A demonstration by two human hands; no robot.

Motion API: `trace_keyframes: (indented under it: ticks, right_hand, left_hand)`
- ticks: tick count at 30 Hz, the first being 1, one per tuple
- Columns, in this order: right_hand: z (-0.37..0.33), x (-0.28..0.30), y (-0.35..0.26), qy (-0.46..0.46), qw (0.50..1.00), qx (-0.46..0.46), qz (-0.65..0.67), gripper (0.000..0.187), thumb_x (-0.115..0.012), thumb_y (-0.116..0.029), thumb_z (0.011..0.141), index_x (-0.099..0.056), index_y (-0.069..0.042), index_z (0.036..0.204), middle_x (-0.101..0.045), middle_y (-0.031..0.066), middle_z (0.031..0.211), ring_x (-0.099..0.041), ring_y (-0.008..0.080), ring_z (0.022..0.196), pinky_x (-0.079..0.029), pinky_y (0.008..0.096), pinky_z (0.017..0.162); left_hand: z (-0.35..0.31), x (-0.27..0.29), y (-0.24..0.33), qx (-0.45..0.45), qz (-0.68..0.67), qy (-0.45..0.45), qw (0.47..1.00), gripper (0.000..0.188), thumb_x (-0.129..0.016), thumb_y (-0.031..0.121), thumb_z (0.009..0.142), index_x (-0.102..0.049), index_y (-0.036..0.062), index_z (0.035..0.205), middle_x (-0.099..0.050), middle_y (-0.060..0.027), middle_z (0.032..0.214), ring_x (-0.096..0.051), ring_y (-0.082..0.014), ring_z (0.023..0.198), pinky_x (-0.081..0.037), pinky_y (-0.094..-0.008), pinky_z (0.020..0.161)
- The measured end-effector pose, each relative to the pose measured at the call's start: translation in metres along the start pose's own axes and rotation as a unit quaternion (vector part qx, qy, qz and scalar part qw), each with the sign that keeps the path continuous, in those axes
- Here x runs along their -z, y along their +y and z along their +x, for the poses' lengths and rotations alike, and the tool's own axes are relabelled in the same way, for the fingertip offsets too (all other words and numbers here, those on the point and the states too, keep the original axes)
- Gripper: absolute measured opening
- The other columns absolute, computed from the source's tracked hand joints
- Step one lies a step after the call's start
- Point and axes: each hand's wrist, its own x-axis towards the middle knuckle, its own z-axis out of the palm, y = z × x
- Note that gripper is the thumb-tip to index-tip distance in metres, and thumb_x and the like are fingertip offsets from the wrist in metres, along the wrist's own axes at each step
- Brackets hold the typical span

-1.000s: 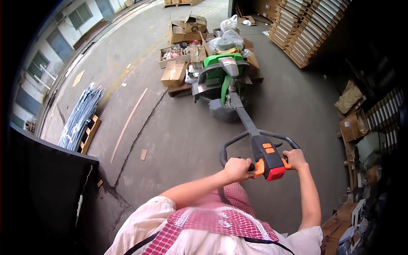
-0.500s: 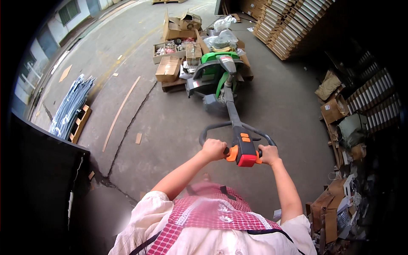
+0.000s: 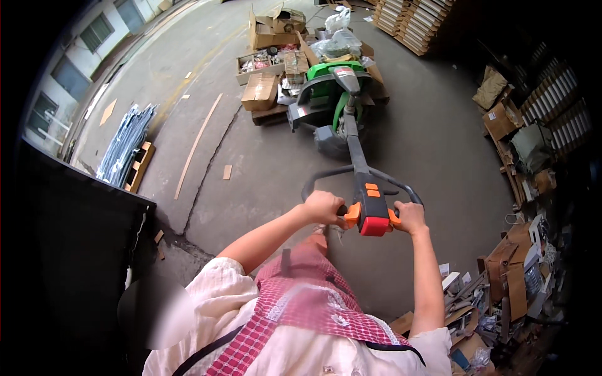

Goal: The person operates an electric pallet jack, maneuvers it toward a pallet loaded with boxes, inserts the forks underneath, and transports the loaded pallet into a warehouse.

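Observation:
Both my hands grip the tiller handle [image 3: 369, 195] of a green and grey electric pallet truck [image 3: 326, 94]. My left hand [image 3: 325, 207] is wrapped round the left grip, beside an orange thumb control. On the other side my right hand [image 3: 411, 217] closes round the right grip. Between them sits the dark control head with orange buttons and a red end cap [image 3: 374, 227]. The tiller slopes toward me from the truck body. Beyond the body, the load includes an open cardboard box [image 3: 269, 39], a closed carton [image 3: 259, 91], a tray of small parts [image 3: 258, 62] and clear plastic bags [image 3: 338, 45].
On the left, a bundle of bluish strips [image 3: 127, 144] lies by a wooden pallet [image 3: 141, 167], near a dark panel [image 3: 75, 232]. Cartons [image 3: 501, 119] and a scrap heap [image 3: 501, 288] line the right. Stacked pallets [image 3: 417, 24] stand far right. A crack [image 3: 210, 163] crosses the concrete floor.
The view has shifted, so the strips, cartons and truck appear further right. The far pallet stack sits higher in the picture. Both hands keep their hold on the handle; one foot now shows below it.

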Motion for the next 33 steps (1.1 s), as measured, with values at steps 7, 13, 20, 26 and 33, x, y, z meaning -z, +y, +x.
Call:
trace_keyframes:
  ticks: [7,13,20,26,33]
  right_hand:
    - [-0.112,0.001,-0.049,-0.027,1.000,-0.013,-0.007,0.020,-0.071,-0.030,0.073,-0.064,-0.011,0.076,-0.066,0.0137,0.065,-0.068,0.0333,0.064,-0.051,0.0442,0.059]
    - [-0.170,-0.012,-0.121,-0.035,0.997,-0.071,-0.023,0.016,-0.066,-0.025,0.076,-0.067,-0.011,0.083,-0.068,0.0151,0.068,-0.069,0.0333,0.069,-0.052,0.0453,0.062]
    - [-0.198,-0.002,-0.195,-0.102,0.983,-0.147,-0.052,0.017,-0.066,-0.019,0.071,-0.069,-0.013,0.086,-0.071,0.0150,0.078,-0.070,0.0343,0.079,-0.054,0.0457,0.070]
    - [-0.245,-0.030,-0.262,-0.118,0.976,-0.182,-0.025,0.020,-0.067,-0.028,0.076,-0.070,-0.011,0.086,-0.072,0.0151,0.082,-0.070,0.0343,0.084,-0.053,0.0467,0.073]
    - [-0.329,-0.039,-0.329,-0.106,0.979,-0.170,-0.027,0.018,-0.061,-0.026,0.076,-0.070,-0.011,0.082,-0.072,0.0147,0.079,-0.071,0.0332,0.078,-0.055,0.0462,0.070]
  left_hand:
    - [-0.082,-0.053,0.041,-0.031,-0.019,-0.024,0.999,0.062,-0.075,0.064,0.073,-0.070,0.0090,0.100,-0.074,-0.0095,0.090,-0.070,-0.0310,0.084,-0.053,-0.0413,0.074]
    - [-0.147,-0.087,0.027,-0.062,0.019,0.012,0.998,0.037,-0.073,0.050,0.079,-0.071,0.0150,0.093,-0.073,-0.0104,0.084,-0.070,-0.0309,0.079,-0.054,-0.0414,0.071]
    - [-0.196,-0.110,0.008,-0.089,0.039,0.128,0.987,0.031,-0.063,0.041,0.084,-0.068,0.0100,0.081,-0.070,-0.0143,0.074,-0.071,-0.0323,0.071,-0.055,-0.0451,0.065]
    - [-0.248,-0.150,-0.019,-0.139,0.080,0.089,0.983,0.030,-0.070,0.039,0.079,-0.068,0.0102,0.087,-0.071,-0.0145,0.079,-0.071,-0.0328,0.077,-0.054,-0.0455,0.068]
    - [-0.333,-0.183,-0.002,-0.157,0.108,0.046,0.981,0.030,-0.061,0.039,0.084,-0.068,0.0094,0.086,-0.071,-0.0153,0.078,-0.070,-0.0342,0.076,-0.054,-0.0453,0.069]
